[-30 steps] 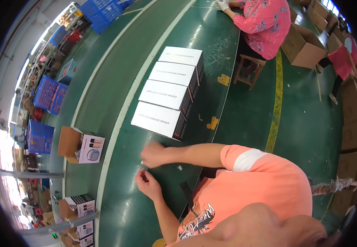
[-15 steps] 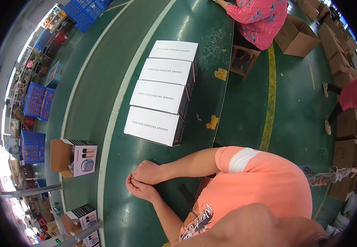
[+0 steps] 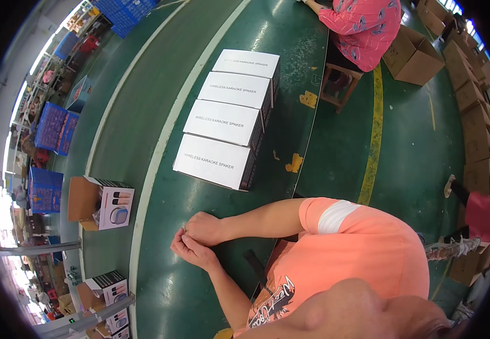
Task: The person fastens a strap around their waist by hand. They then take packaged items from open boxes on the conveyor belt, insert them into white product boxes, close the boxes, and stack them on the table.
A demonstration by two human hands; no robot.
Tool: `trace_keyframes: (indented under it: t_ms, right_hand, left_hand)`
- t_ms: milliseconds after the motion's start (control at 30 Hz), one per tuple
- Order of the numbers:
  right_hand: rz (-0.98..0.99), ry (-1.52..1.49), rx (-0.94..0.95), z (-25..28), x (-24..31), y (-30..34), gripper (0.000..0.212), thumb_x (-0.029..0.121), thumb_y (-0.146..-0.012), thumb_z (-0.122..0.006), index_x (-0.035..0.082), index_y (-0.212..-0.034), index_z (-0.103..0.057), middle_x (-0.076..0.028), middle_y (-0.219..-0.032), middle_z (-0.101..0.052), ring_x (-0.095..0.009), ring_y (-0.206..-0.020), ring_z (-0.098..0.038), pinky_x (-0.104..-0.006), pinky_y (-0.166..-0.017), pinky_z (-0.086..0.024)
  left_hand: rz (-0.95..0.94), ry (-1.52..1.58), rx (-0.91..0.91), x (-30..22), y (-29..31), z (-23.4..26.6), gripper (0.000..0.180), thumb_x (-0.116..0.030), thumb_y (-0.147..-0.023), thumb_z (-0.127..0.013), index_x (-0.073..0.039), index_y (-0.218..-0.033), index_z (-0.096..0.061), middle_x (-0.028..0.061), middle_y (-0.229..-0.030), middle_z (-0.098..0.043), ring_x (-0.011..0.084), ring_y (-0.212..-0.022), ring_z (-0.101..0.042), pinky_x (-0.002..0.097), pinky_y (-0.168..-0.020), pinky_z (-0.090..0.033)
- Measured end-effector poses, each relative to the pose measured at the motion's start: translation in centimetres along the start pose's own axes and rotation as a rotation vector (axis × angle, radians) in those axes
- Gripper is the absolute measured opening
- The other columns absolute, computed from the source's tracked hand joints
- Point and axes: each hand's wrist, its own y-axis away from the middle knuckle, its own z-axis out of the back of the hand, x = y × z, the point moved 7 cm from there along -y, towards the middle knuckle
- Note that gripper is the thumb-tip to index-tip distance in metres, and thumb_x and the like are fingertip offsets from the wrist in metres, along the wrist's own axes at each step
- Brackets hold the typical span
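My right hand [image 3: 203, 228] is closed, its fingers curled in against my left hand [image 3: 193, 251]. The left hand's fingers are bent and pressed together, with the thumb up against the right hand. A tiny pale speck shows where the fingertips meet, too small to name. Both hands are over the green tabletop [image 3: 171, 288], near its front edge. Beyond them stands a row of several white boxes [image 3: 211, 161] with dark printed sides, set close side by side. The nearest box is a short way from my right hand and apart from it.
A conveyor belt [image 3: 137, 113] runs past the table, bearing an open printed carton [image 3: 116, 206] and more cartons [image 3: 109, 291] under a metal rail [image 3: 101, 319]. A co-worker in a pink patterned top [image 3: 363, 28] sits farther along. Brown cartons [image 3: 414, 53] and blue crates [image 3: 55, 127] stand around.
The view has shifted slightly. My hands stay together, the fingers moving a little and the left thumb showing more. A person in red at the right has walked nearer.
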Motion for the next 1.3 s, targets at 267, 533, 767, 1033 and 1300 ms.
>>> trace_keyframes:
  t_ms: [267,533,767,1033,1300]
  right_hand:
    - [0.034,-0.063,-0.041,0.7,-0.2,0.4,0.017,0.022,-0.067,-0.068,0.005,-0.066,-0.065,-0.014,-0.078,-0.069,-0.036,-0.076,-0.068,-0.0483,-0.065,-0.054]
    - [0.055,-0.007,-0.060,-0.1,-0.5,0.3,0.016,0.022,-0.068,-0.068,0.007,-0.068,-0.068,-0.013,-0.084,-0.072,-0.036,-0.077,-0.070,-0.0464,-0.068,-0.056]
    - [0.021,-0.055,0.003,-0.8,-1.5,0.5,0.019,0.022,-0.067,-0.068,0.005,-0.064,-0.060,-0.010,-0.079,-0.068,-0.034,-0.075,-0.066,-0.0463,-0.065,-0.053]
    - [0.035,-0.002,-0.070,-0.2,-0.6,0.2,0.016,0.020,-0.070,-0.067,0.006,-0.064,-0.062,-0.016,-0.073,-0.068,-0.038,-0.069,-0.067,-0.0481,-0.058,-0.053]
    - [0.085,0.008,-0.047,-0.1,-0.9,0.5,0.017,0.024,-0.068,-0.068,0.008,-0.061,-0.063,-0.015,-0.069,-0.067,-0.037,-0.067,-0.067,-0.0484,-0.057,-0.051]
  left_hand:
    - [-0.187,-0.090,-0.009,-1.4,0.4,-0.3,0.027,-0.019,-0.096,-0.059,0.004,-0.110,-0.063,0.0140,-0.111,-0.055,0.0257,-0.104,-0.057,0.0379,-0.092,-0.047]
    - [-0.174,-0.050,-0.010,-1.2,0.6,-0.1,0.026,-0.016,-0.094,-0.058,0.003,-0.111,-0.065,0.0141,-0.109,-0.055,0.0268,-0.100,-0.057,0.0368,-0.088,-0.048]
    - [-0.355,-0.217,-0.074,-3.0,1.3,-0.3,0.029,-0.017,-0.093,-0.059,0.002,-0.113,-0.066,0.0163,-0.113,-0.055,0.0323,-0.103,-0.056,0.0406,-0.091,-0.048]
    - [-0.362,-0.250,0.044,-3.3,0.8,-0.8,0.037,-0.019,-0.097,-0.055,0.003,-0.125,-0.063,0.0186,-0.126,-0.066,0.0370,-0.125,-0.055,0.0453,-0.107,-0.043]
    - [-0.313,-0.176,0.104,-2.7,0.8,-1.6,0.041,-0.021,-0.095,-0.057,0.002,-0.128,-0.062,0.0193,-0.128,-0.065,0.0371,-0.121,-0.058,0.0440,-0.108,-0.042]
